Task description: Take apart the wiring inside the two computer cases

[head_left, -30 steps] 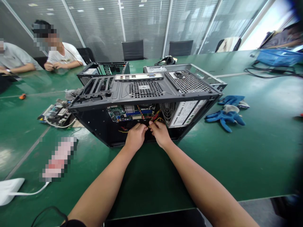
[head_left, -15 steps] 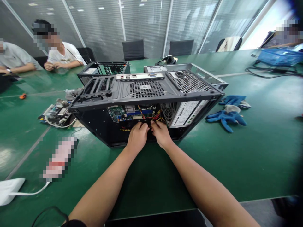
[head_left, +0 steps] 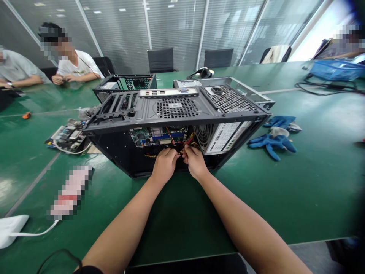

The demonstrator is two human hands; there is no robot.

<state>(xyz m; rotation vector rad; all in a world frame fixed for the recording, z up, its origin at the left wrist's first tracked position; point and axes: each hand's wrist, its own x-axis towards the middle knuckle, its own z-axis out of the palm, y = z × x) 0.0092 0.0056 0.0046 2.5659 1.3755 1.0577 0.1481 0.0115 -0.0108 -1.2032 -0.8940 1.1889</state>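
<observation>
An open black computer case (head_left: 173, 110) lies on its side on the green table (head_left: 299, 190). Inside it I see a motherboard (head_left: 154, 135), a power supply (head_left: 219, 137) at the right and a bundle of red, yellow and black cables (head_left: 186, 144). My left hand (head_left: 164, 163) and my right hand (head_left: 195, 161) reach into the case side by side, fingers curled and pinched on the cables. The fingertips are partly hidden among the wires.
Blue work gloves (head_left: 272, 142) lie right of the case. A loose circuit board (head_left: 68, 135) lies left, a second case (head_left: 125, 83) behind. A white device with cable (head_left: 11, 228) is near left. Two people sit at far left; chairs line the back.
Both hands have stayed in the case; the fingers shifted slightly among the cables, and the right hand has edged a little up toward the wires.
</observation>
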